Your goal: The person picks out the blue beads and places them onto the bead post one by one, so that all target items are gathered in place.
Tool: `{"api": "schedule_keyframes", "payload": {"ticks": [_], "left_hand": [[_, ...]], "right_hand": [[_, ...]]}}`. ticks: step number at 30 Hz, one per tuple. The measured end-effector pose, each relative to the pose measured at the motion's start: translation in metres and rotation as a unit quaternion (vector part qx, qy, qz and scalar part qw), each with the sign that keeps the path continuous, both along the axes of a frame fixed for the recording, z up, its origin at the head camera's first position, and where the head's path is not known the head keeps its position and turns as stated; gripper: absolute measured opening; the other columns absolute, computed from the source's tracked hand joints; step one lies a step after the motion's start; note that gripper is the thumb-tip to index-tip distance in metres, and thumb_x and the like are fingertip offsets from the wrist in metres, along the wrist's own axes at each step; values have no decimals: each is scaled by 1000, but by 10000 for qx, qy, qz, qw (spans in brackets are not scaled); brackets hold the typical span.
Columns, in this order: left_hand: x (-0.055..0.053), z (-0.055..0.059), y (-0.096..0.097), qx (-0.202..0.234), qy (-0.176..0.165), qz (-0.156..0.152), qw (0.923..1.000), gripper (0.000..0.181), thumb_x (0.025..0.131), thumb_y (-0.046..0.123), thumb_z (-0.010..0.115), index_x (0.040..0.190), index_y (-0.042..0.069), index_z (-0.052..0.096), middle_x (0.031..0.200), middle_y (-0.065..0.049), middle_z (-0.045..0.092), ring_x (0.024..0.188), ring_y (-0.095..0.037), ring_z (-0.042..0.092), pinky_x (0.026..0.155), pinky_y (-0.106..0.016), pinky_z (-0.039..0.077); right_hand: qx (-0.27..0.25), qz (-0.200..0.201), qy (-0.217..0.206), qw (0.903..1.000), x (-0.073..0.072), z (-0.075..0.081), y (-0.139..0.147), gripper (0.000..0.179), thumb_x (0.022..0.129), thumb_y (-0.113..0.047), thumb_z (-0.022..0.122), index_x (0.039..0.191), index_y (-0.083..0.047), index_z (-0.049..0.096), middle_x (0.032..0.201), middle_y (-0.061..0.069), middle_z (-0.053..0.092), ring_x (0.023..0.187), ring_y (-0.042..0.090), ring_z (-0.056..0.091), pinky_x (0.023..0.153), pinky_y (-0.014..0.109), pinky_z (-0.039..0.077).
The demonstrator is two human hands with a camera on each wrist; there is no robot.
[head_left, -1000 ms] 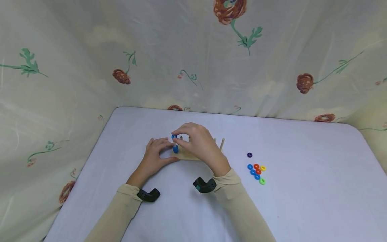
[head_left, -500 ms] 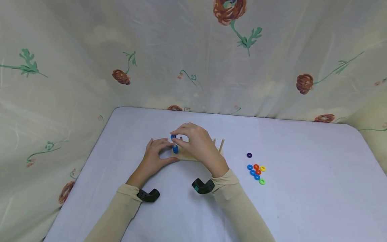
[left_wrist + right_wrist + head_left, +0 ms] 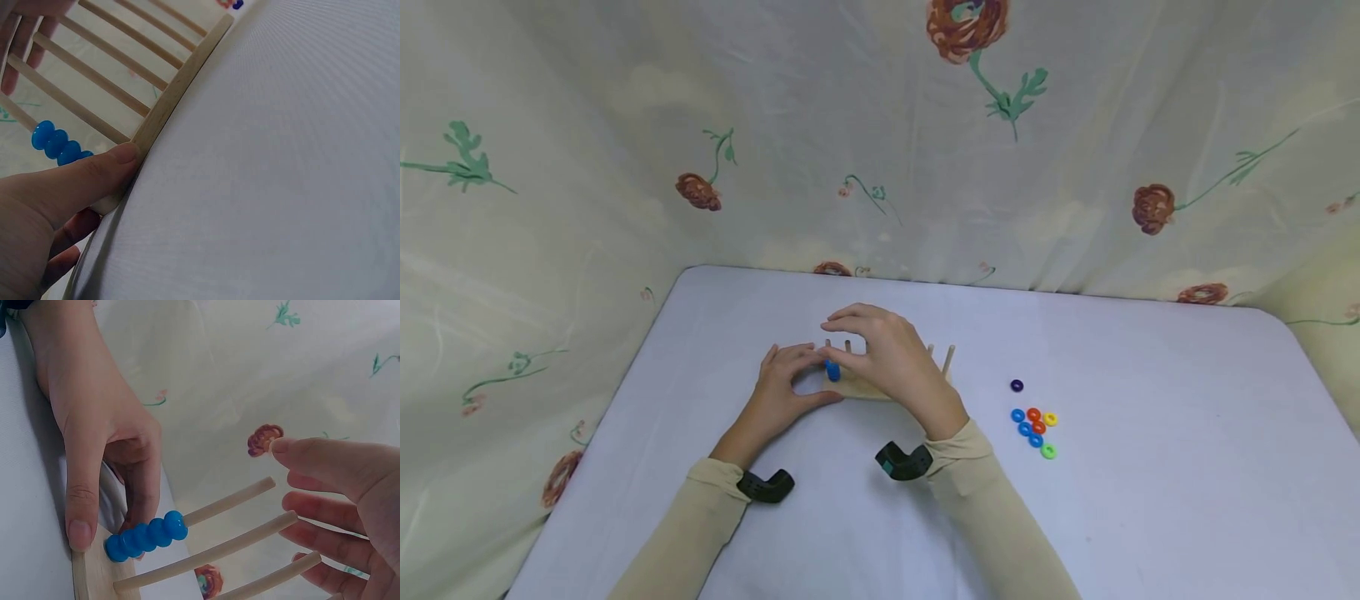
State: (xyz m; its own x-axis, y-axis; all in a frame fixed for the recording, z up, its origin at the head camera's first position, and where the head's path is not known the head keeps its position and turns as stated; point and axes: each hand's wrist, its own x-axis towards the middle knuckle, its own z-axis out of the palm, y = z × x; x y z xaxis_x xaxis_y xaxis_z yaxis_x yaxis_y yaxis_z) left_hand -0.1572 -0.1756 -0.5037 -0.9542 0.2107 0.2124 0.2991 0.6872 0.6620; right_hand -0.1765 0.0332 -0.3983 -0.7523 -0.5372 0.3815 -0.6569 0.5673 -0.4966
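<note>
A wooden peg board with a row of upright pegs stands on the table. On its end peg sits a stack of several blue rings, with bare wood showing above them. My left hand grips that end of the base, thumb on the near edge and fingers round the far side. Beside the peg tops is my right hand, its thumb and fingers apart and nothing between them. In the head view it hides the middle pegs.
To the right of the board lie loose rings: a dark purple one, blue ones, red ones, a yellow one and a green one. Flowered cloth hangs behind the white table.
The blue ring that my right hand pinched at the end peg's top has dropped onto the stack. My right thumb and fingers have parted. The left hand keeps its grip on the base.
</note>
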Motion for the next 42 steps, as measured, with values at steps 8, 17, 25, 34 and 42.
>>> {"api": "schedule_keyframes", "payload": {"ticks": [8, 17, 25, 34, 42], "left_hand": [[0, 2, 2, -28, -20, 71, 10000, 62, 75, 31, 94, 129, 11, 72, 141, -17, 65, 141, -37, 51, 128, -67, 11], [1, -1, 2, -28, -24, 68, 10000, 55, 75, 31, 94, 121, 9, 74, 140, -17, 65, 140, -38, 52, 128, -68, 11], [0, 1, 1, -112, -116, 95, 9998, 57, 76, 33, 93, 123, 10, 73, 143, -17, 64, 141, -37, 51, 129, -65, 11], [0, 1, 0, -118, -93, 134, 9998, 58, 74, 32, 94, 123, 8, 73, 143, -18, 63, 141, -37, 51, 130, -64, 12], [1, 2, 1, -17, -154, 117, 9998, 57, 75, 30, 93, 123, 7, 73, 144, -18, 62, 142, -37, 50, 130, -62, 11]], "right_hand": [[-80, -1, -84, 9999, 0, 2, 1, 27, 94, -27, 78, 117, -13, 78, 119, 2, 76, 112, 20, 72, 91, 36, 62], [-342, -118, 17, 9993, 1, 10, 12, 25, 93, -24, 79, 116, -13, 79, 117, 2, 77, 113, 20, 72, 98, 38, 60], [-589, -181, 65, 9981, -1, 17, 27, 26, 92, -22, 80, 115, -11, 79, 116, 5, 78, 112, 23, 73, 100, 41, 60], [-660, -331, -109, 9972, 2, 20, 57, 26, 90, -20, 82, 114, -11, 79, 115, 6, 78, 112, 24, 72, 100, 43, 59], [-569, -607, -19, 9965, 9, 19, 92, 24, 89, -16, 83, 112, -11, 79, 113, 7, 78, 110, 26, 72, 99, 47, 59]]}}
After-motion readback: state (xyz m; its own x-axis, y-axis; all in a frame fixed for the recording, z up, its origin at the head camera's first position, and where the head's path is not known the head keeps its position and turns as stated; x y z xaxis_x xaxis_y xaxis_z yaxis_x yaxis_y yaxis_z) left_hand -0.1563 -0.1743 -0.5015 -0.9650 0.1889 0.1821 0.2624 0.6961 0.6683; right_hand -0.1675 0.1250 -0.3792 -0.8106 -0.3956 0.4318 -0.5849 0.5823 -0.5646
